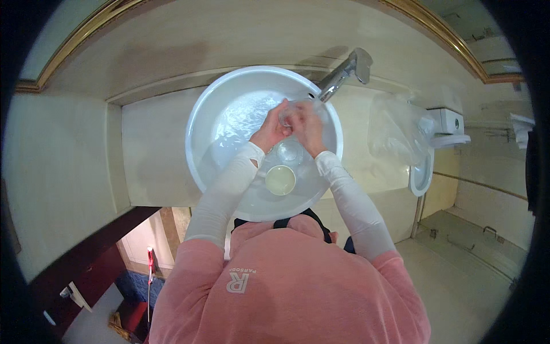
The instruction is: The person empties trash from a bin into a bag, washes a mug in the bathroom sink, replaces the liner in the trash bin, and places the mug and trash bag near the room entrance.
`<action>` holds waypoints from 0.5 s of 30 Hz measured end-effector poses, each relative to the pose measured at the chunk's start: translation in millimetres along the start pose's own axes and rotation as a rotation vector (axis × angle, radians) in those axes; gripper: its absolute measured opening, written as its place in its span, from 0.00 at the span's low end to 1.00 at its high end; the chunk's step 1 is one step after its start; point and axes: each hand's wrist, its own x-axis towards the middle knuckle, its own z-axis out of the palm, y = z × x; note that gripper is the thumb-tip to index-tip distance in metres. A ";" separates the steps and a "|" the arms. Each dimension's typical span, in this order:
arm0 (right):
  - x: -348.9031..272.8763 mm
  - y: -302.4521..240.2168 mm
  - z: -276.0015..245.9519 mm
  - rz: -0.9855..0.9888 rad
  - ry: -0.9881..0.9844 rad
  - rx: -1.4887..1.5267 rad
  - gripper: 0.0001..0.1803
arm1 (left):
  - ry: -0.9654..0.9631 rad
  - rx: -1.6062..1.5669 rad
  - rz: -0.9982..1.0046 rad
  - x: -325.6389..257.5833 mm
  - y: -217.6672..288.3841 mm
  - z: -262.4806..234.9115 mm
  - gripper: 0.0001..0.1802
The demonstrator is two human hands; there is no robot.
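On the left, the pale desk [154, 149] runs up to a round white basin [197, 123], with water [243, 117] glinting in its left half. The left hand [272, 131] is over the middle of the basin, fingers curled, closed on a clear vessel [285, 117]. Nearer, two round containers sit in the basin: a pale-green cup [280, 180] at the near side and a clear cup [290, 152] just beyond it. The right hand [306, 126] is bent over the vessel from the right; motion blur and see-through plastic or glass hide its grip, so I cannot tell how far open it is. The step in hand looks like rinsing or rubbing the vessel below the chrome faucet [344, 74]; the next move seems to call for a secure left hold and a light turn, clear of both cups. Farther right lies a clear plastic bag [395, 129]. As for writing, only the pink top [321, 281] shows legible pale lettering; I make out none on the containers
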 end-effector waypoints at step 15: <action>-59.8 -4.0 -43.8 -0.046 -0.018 -0.195 0.22 | 0.518 0.835 0.251 -12.1 11.8 38.1 0.27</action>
